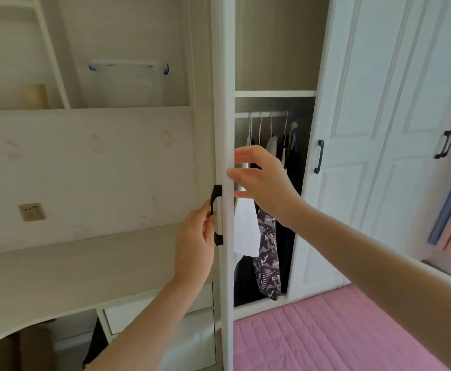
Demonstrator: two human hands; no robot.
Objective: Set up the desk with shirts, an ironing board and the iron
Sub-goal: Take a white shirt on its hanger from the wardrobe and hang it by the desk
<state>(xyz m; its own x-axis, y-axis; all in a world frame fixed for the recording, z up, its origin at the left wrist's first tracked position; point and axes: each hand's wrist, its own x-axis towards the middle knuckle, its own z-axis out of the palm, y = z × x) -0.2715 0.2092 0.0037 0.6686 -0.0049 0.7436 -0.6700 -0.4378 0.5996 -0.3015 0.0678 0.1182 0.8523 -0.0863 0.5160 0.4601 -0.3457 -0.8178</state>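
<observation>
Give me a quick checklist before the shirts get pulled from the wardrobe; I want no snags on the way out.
1. Left hand grips the black door handle: ok.
2. Right hand open, fingers at the wardrobe door edge, holding nothing: ok.
3. Door open wide enough to reach in: ok.
4. Hanging clothes within view on the rail: ok.
5. Which garments are shirts: cannot tell.
6. Desk has bare surface: ok.

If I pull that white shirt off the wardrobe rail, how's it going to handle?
Probably floppy: the white shirt hangs in soft folds beside a patterned garment. Likely light, since a thin hanger carries it. It may slip off the hanger if tugged sideways.
</observation>
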